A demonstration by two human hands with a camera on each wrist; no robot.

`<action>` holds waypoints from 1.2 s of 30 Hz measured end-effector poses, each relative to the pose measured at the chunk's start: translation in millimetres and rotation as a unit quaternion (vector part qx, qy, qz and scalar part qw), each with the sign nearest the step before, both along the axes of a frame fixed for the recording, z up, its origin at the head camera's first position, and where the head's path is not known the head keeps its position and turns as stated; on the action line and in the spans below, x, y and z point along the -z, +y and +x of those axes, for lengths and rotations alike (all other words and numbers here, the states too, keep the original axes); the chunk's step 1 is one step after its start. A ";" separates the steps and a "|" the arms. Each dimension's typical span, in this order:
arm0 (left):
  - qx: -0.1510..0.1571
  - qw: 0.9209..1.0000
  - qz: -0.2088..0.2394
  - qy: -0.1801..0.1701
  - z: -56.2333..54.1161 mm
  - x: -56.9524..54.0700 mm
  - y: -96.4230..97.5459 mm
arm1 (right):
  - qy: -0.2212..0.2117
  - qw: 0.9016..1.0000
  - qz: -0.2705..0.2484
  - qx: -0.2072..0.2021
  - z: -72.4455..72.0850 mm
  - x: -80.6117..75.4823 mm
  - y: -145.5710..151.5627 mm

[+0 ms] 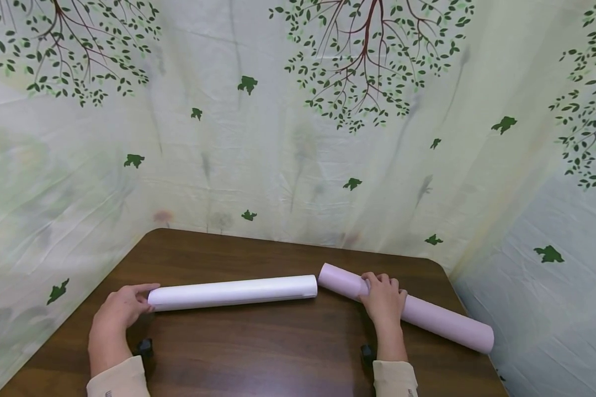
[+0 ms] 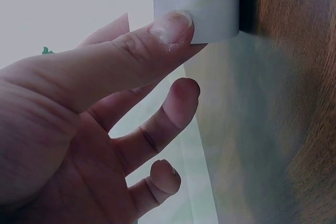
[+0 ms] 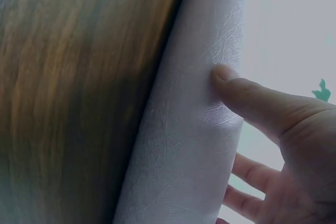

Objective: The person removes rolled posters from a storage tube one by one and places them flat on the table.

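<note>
A white roll [image 1: 233,292] of paper-like sheet lies nearly level across the middle of the table. My left hand [image 1: 121,314] pinches its left end; in the left wrist view the thumb [image 2: 176,27] presses on the end of the roll while the lower fingers stay off it. To the right, a pale pink roll [image 1: 447,321] slants down toward the table's right edge, its upper end close to the white one. My right hand [image 1: 384,300] grips it left of its middle. Fine creases mark the pink surface under the thumb [image 3: 231,80] in the right wrist view.
Both rolls are on a dark brown wooden table [image 1: 258,353] with rounded back corners. Behind and beside it hangs a pale curtain [image 1: 298,160] printed with branches and green leaves. Small black objects [image 1: 145,347] show beside both wrists.
</note>
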State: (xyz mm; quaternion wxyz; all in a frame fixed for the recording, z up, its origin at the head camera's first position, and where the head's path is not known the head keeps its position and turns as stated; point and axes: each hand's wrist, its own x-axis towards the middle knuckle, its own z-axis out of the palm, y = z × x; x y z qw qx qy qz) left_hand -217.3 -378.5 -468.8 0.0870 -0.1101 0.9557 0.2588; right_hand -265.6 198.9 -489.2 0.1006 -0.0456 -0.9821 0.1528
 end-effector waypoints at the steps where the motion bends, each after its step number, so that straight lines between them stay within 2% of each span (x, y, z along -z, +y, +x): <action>1: 0.000 1.000 -0.001 0.000 -0.2 -0.3 0.2 | 0.002 1.000 0.001 0.002 -0.2 0.6 0.0; 11: 0.012 1.000 -0.017 0.023 0.3 -2.6 6.6 | 0.009 1.000 -0.001 0.016 -4.1 4.0 -1.3; 20: 0.018 0.999 -0.020 0.019 -0.1 -4.4 12.5 | 0.006 0.999 -0.009 0.030 -3.4 3.9 -5.2; 28: 0.013 1.000 -0.005 0.012 -4.2 -6.1 21.4 | -0.002 0.999 -0.011 0.034 -4.0 3.6 -7.6; 36: 0.024 0.999 -0.008 0.028 -9.1 -3.5 27.7 | 0.002 0.999 -0.012 0.037 -2.6 3.5 -8.8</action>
